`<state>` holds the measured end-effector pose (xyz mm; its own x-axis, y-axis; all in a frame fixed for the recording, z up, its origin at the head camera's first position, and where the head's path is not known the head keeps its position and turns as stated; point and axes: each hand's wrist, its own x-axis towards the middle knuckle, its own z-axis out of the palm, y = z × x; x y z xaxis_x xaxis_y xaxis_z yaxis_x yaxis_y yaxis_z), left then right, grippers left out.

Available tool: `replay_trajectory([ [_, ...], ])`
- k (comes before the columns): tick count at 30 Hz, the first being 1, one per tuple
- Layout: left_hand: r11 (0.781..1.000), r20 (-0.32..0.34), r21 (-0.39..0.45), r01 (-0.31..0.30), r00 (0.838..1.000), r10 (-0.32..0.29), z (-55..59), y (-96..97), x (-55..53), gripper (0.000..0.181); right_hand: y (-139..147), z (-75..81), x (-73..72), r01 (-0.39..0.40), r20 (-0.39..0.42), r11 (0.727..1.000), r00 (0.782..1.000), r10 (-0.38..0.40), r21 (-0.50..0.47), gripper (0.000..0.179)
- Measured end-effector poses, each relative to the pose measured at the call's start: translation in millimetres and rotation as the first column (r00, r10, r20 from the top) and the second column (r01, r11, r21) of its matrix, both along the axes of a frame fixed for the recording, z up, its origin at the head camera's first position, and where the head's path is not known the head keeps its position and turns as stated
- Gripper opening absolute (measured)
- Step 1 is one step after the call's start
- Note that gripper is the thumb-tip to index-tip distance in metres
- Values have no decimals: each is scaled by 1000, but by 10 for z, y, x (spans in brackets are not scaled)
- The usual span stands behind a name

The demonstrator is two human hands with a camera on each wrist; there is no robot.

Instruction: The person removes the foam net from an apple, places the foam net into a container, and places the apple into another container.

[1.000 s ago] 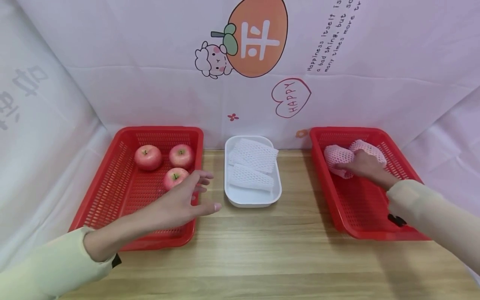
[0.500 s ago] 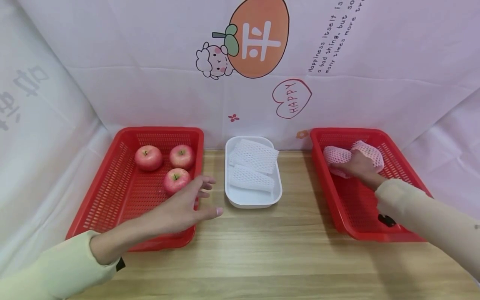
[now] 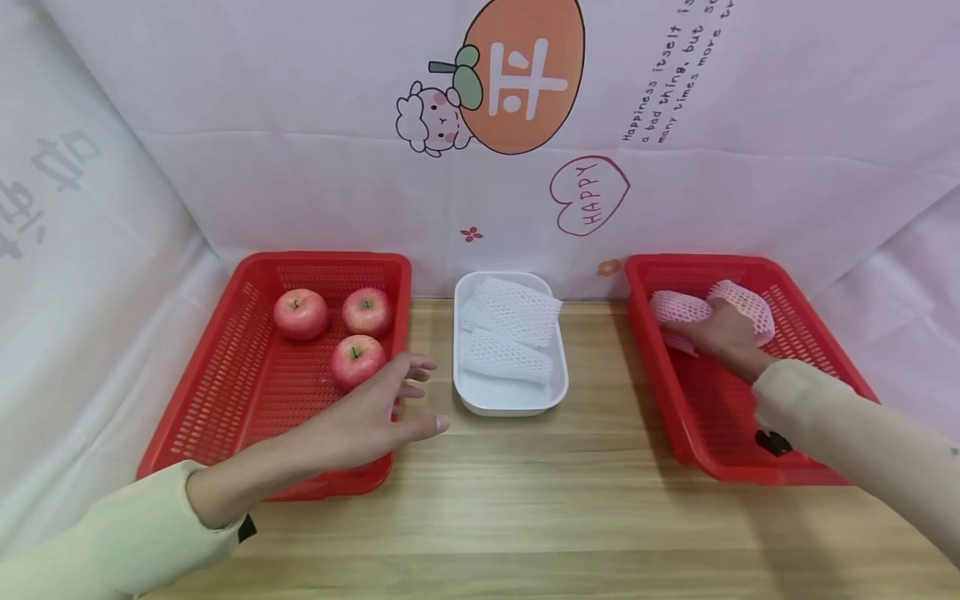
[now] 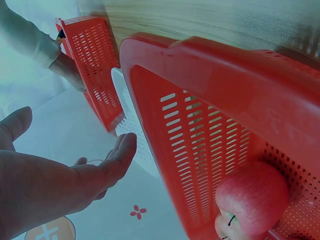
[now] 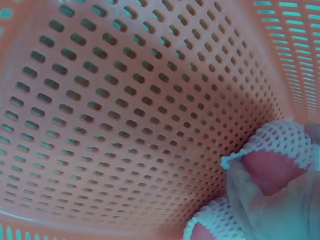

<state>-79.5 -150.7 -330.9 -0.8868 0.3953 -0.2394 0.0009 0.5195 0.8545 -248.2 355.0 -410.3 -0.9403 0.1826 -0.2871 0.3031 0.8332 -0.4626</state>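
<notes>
In the right red basket (image 3: 678, 417), my right hand (image 3: 723, 333) grips the left one of two apples in foam nets. This netted apple (image 5: 272, 167) shows bare red skin between the thumb and fingers in the right wrist view. The other netted apple (image 3: 746, 308) lies beside it on the right. My left hand (image 3: 367, 421) hovers over the right rim of the left red basket (image 3: 195, 375), fingers loosely spread, holding nothing. Three bare apples lie in that basket; the closest apple (image 3: 357, 361) is just beyond the left hand.
A white tray (image 3: 510, 400) stands between the baskets, holding two white foam nets (image 3: 506, 354). The wooden table (image 3: 517, 508) runs along the front. A printed white cloth (image 3: 315, 183) hangs behind and at both sides.
My right hand has shifted slightly left and settled on the left netted apple, and the two netted apples have moved a little. The left hand stays nearly still; the view drifts slightly.
</notes>
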Motion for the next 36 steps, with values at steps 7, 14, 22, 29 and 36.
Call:
replay_trajectory([
  [7, 1000, 12, -6, -8, 1000, 8, 5, -3, 3, 70, 46, 52, 82, -23, 27, 999, 999, 24, -37, 106],
  [14, 1000, 13, -16, -2, 1000, 2, 15, 42, 7, 69, 51, 175, 180, -57, -61, 998, 997, 57, -7, 84],
  [22, 1000, 22, -13, 2, 1000, -2, 14, 68, 24, 70, -5, 411, 209, -128, -62, 992, 990, 128, 3, 92],
  [29, 1000, 39, -14, 6, 999, -5, 11, 85, 41, 68, -54, 614, 235, -145, -51, 989, 988, 145, 9, 98],
  [36, 1000, 69, -8, -4, 998, 4, 14, 100, 92, 70, -137, 786, 308, -167, -62, 984, 983, 170, 56, 102],
])
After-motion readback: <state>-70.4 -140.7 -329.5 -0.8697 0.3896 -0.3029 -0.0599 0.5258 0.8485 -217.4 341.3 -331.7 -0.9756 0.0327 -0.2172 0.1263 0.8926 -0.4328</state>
